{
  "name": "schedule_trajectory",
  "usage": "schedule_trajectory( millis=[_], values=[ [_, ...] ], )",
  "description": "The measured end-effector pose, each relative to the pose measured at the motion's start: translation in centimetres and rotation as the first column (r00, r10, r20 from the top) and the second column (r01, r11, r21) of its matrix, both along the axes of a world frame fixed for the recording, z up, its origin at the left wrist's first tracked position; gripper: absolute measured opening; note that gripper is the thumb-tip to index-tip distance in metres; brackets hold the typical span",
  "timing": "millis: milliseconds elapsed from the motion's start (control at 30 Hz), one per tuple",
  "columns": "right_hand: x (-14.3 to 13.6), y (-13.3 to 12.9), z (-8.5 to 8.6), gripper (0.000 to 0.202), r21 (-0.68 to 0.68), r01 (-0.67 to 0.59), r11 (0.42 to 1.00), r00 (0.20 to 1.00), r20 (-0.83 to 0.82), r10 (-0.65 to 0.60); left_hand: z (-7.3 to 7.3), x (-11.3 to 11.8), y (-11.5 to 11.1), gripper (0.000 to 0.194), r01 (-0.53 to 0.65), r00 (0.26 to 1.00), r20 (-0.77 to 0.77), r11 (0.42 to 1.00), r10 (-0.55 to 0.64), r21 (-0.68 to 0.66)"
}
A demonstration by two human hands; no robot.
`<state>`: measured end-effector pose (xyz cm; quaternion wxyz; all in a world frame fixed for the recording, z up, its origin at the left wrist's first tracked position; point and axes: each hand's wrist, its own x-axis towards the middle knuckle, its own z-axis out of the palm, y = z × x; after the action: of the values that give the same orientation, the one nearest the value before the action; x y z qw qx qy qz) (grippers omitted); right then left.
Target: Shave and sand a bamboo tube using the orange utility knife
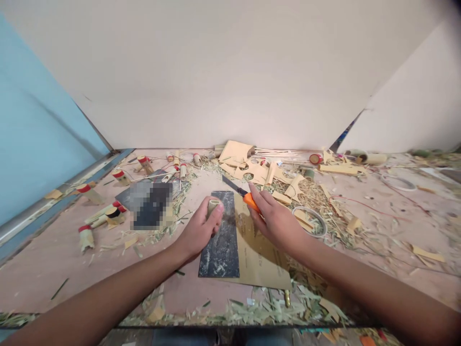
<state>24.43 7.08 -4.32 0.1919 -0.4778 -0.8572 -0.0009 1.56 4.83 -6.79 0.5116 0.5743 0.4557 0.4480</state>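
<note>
My left hand [202,223] is closed around a short bamboo tube [213,205], its hollow end facing up. In my right hand [272,216] is a utility knife [251,201] with an orange handle. Its long dark blade points up and to the left, apart from the tube. Under my left hand lies a strip of black sandpaper [219,252], dusted with pale powder. A brown sheet [264,262] with faint print lies partly beneath that strip, below my right hand.
Several red-ended bamboo pieces [86,238] stand and lie at the left. Yellow card scraps [257,172] and bamboo shavings [317,199] cover the back and right. A roll of tape [319,222] lies beside my right forearm. A wall [230,86] rises behind the table.
</note>
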Motion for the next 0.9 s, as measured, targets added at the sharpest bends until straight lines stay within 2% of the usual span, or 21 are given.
schedule_trajectory(
  millis=[133, 233, 400, 500, 567, 633, 700, 800, 900],
  values=[
    [-0.1, 0.1, 0.3, 0.056, -0.095, 0.016, 0.995, 0.998, -0.055, -0.022, 0.0, 0.0, 0.2, 0.031, 0.023, 0.997, 0.078, 0.998, -0.018, -0.064],
    [-0.2, 0.1, 0.4, 0.055, -0.145, 0.036, 0.989, 0.998, -0.038, -0.042, -0.1, -0.2, 0.4, 0.029, 0.036, 0.994, 0.103, 0.994, -0.026, -0.100],
    [-0.1, 0.2, 0.3, 0.054, -0.158, 0.052, 0.986, 0.999, -0.002, -0.053, 0.0, -0.4, 0.3, 0.027, 0.060, 0.997, 0.059, 0.995, -0.056, -0.077],
    [0.0, 0.2, 0.1, 0.053, -0.147, 0.039, 0.988, 0.999, 0.000, -0.039, 0.5, -0.5, 0.1, 0.028, 0.046, 0.999, -0.029, 0.999, -0.045, 0.013],
    [0.0, 0.2, 0.0, 0.052, -0.144, 0.031, 0.989, 1.000, -0.002, -0.031, 1.0, -0.6, 0.0, 0.024, 0.035, 0.983, -0.184, 0.985, -0.004, 0.170],
    [0.0, 0.2, 0.0, 0.051, -0.148, 0.028, 0.989, 0.999, -0.013, -0.030, 1.3, -0.7, 0.0, 0.022, 0.055, 0.926, -0.371, 0.942, 0.076, 0.332],
    [0.0, 0.2, -0.1, 0.050, -0.148, 0.023, 0.989, 0.999, -0.022, -0.027, 1.7, -0.8, 0.0, 0.023, 0.082, 0.869, -0.477, 0.910, 0.134, 0.407],
    [0.1, 0.2, -0.2, 0.048, -0.138, 0.005, 0.990, 0.999, -0.042, -0.011, 1.8, -0.8, 0.0, 0.025, 0.065, 0.893, -0.436, 0.925, 0.113, 0.373],
    [0.3, 0.2, -0.2, 0.047, -0.132, -0.037, 0.991, 0.993, -0.112, 0.023, 1.4, -0.6, 0.2, 0.029, 0.007, 0.970, -0.236, 0.966, 0.056, 0.258]
  ],
)
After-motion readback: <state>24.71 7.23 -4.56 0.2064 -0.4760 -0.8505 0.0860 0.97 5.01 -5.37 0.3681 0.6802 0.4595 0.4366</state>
